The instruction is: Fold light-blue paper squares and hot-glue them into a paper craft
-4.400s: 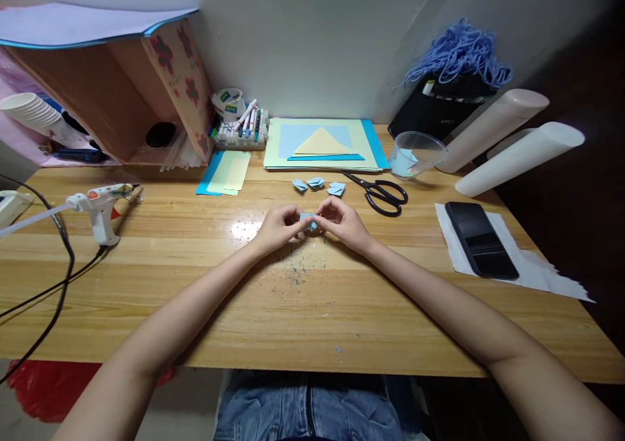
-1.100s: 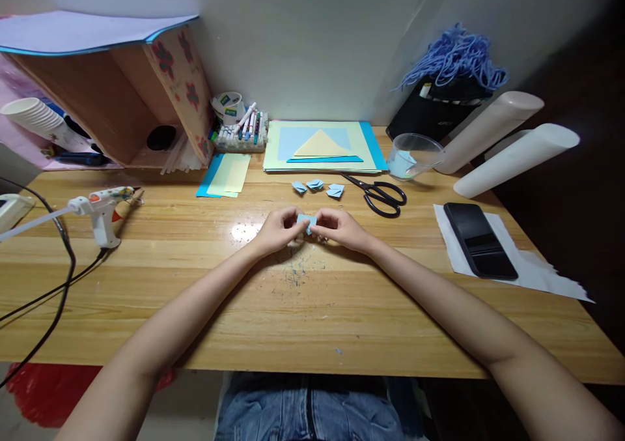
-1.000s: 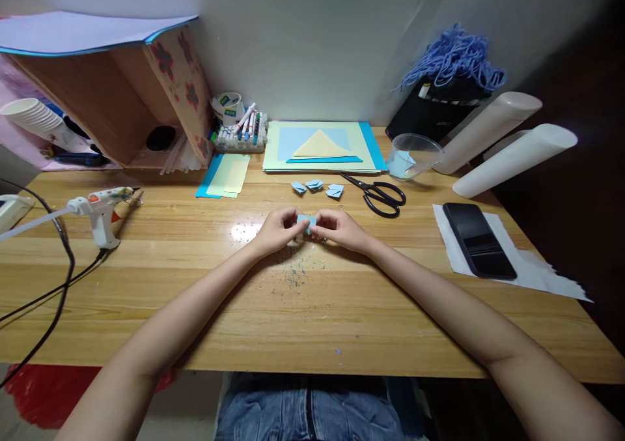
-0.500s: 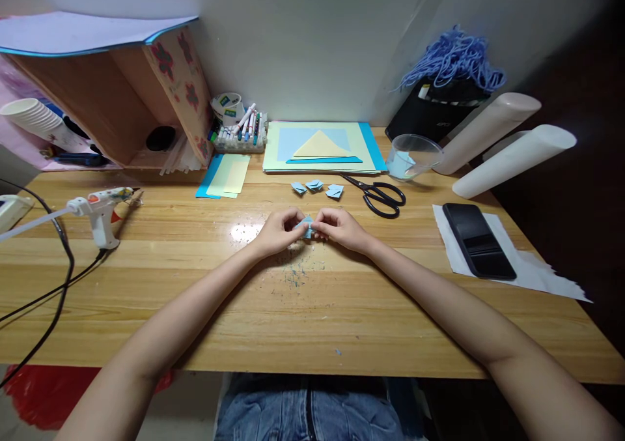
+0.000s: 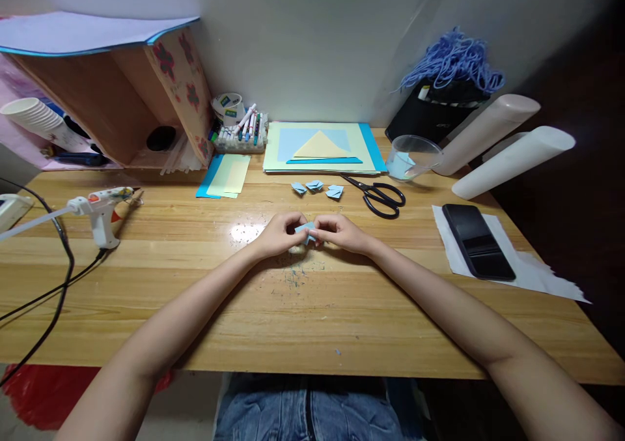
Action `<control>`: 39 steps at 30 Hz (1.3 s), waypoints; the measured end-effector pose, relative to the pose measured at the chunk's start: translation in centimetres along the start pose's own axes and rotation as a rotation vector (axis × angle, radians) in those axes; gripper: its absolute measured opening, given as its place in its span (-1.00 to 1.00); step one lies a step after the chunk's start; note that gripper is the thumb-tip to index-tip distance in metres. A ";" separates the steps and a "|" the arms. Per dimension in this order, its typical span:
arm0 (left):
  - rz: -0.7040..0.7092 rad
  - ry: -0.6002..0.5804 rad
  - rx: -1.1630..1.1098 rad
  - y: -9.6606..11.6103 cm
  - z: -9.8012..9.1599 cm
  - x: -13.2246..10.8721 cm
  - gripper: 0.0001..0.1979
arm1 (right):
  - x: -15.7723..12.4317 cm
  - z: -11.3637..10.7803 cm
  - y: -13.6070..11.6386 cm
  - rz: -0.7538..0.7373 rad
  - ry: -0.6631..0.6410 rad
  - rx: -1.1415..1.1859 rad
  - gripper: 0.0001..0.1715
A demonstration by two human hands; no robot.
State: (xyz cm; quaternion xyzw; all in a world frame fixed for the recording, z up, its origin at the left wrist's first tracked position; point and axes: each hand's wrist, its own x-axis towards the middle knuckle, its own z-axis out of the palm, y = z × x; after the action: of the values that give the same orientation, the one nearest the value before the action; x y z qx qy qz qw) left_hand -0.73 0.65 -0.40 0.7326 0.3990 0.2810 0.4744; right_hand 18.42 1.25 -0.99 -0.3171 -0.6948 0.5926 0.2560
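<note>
Between my two hands, just above the tabletop, is a small piece of light blue paper (image 5: 305, 230). My left hand (image 5: 280, 234) pinches its left side between thumb and fingers. From the other side my right hand (image 5: 340, 232) pinches the right edge. The fingertips hide part of the paper, so its exact folds are hard to make out. Beyond the hands lie three small folded blue paper pieces (image 5: 315, 185) in a loose row. Black-handled scissors (image 5: 383, 199) rest to their right, blades pointing left.
Left stands a glue gun (image 5: 100, 214) with its cable. Paper strips (image 5: 227, 175), a marker box (image 5: 241, 138) and stacked paper sheets (image 5: 273, 161) line the back. A clear plastic cup (image 5: 414, 157), white rolls (image 5: 512, 161) and a phone (image 5: 478, 241) are on the right. Scraps dot the wood.
Both hands have moved slightly nearer to me with the blue paper, which is tilted differently and shows more of its face. The other things stay where they were.
</note>
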 end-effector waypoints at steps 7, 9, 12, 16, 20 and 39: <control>-0.008 -0.004 -0.015 -0.1 -0.1 -0.1 -0.78 | 0.0 -0.1 0.1 0.039 -0.031 0.100 -0.71; -0.008 -0.002 -0.015 -0.2 -0.1 -0.1 -0.77 | 0.0 -0.2 0.1 0.064 -0.031 0.115 -0.70; 0.000 -0.007 -0.021 -0.3 -0.1 -0.1 -0.75 | 0.0 -0.2 0.2 0.085 -0.014 0.098 -0.68; -0.004 -0.017 -0.043 -0.4 -0.1 0.0 -0.72 | 0.1 -0.1 0.4 0.061 0.026 0.032 -0.69; -0.009 -0.021 -0.067 -0.5 -0.1 0.1 -0.70 | 0.1 0.3 0.2 0.046 0.058 0.008 -0.69; -0.025 -0.030 -0.015 0.2 -0.2 0.1 -0.80 | 0.1 0.1 0.2 0.028 0.032 0.015 -0.69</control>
State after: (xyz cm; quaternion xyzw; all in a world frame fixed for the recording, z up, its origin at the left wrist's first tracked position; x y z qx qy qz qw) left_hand -0.83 0.78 -0.16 0.7283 0.3989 0.2670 0.4891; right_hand 18.27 1.25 -1.21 -0.3342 -0.6817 0.5961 0.2613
